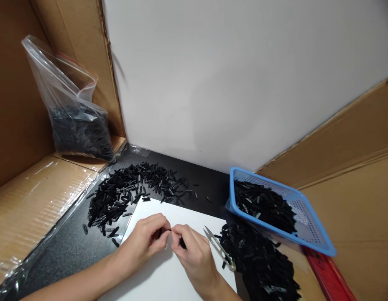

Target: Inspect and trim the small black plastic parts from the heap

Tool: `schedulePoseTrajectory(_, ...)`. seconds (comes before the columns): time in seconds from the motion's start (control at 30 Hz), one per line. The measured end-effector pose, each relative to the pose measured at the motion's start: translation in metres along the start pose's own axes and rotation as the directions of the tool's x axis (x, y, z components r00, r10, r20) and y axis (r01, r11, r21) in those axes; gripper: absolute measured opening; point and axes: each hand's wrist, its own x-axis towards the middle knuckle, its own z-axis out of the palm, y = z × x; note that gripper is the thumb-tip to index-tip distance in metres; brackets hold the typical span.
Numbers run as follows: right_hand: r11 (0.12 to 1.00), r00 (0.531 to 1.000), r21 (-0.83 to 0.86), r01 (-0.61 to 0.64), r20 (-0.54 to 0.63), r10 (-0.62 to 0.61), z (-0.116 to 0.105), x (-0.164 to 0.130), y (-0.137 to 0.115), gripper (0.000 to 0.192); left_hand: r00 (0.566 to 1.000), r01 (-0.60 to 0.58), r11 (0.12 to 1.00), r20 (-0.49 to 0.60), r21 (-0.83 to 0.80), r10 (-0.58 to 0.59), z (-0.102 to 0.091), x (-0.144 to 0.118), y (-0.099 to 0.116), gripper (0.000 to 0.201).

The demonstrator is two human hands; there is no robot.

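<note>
Both hands low at centre, over a white sheet (169, 276) laid on a dark tabletop (71, 246). Left hand (146, 240) curled, thumb and forefinger pinched shut on a small black piece (165, 231); only a sliver of it visible between the fingertips. Right hand (194, 255) touching the same piece from the other side, fingertips closed on its near end, so piece held between both hands just above the sheet. Also in right hand: a pair of metal thread snips (220, 250), handle tucked into the palm, blades pointing up and away from the wrist, slightly parted. Loose pile of black pieces (125, 194) spread on the tabletop beyond the left hand, a few strays lying apart from it at the sheet's edge. Second heap of black pieces (259, 263) just right of the snips, touching the sheet's right border. Blue plastic basket (310, 234) behind that heap, tilted, partly filled with the same black pieces. Clear zip bag (71, 113) of black pieces standing far left on a cardboard ledge (34, 196), leaning against a cardboard wall. White panel (244, 75) behind the work area. Red edge (325, 276) showing under the basket at lower right; what it belongs to not discernible.
</note>
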Motion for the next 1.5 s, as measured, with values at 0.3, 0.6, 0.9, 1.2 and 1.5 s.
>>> schedulePoseTrajectory(0.3, 0.859, 0.883, 0.278, -0.43, -0.069, 0.464, -0.003, 0.005, 0.002, 0.009, 0.984, 0.177, 0.943, 0.055, -0.282, -0.168, -0.002, 0.002, 0.006, 0.021)
schedulePoseTrajectory(0.6, 0.926, 0.95, 0.269, -0.265, -0.092, 0.299, -0.008, 0.002, 0.002, 0.012, 0.984, 0.175, 0.933, 0.048, -0.315, -0.169, -0.003, 0.003, 0.002, 0.021)
schedulePoseTrajectory(0.9, 1.0, 1.0, 0.004, 0.002, 0.0, -0.002, -0.005, 0.0, 0.0, 0.02, 0.999, 0.042, 0.999, -0.022, -0.029, -0.043, -0.003, 0.002, 0.002, 0.015)
schedulePoseTrajectory(1.2, 0.996, 0.998, -0.065, 0.068, -0.006, -0.069, -0.003, 0.001, -0.002, 0.025, 0.999, -0.041, 0.997, -0.004, 0.069, 0.041, 0.001, -0.001, -0.003, 0.018)
schedulePoseTrajectory(1.5, 0.734, 0.791, 0.346, -0.584, 0.041, 0.61, -0.003, 0.008, 0.007, 0.011, 0.982, 0.187, 0.958, 0.052, -0.218, -0.18, -0.004, 0.002, 0.007, 0.019)
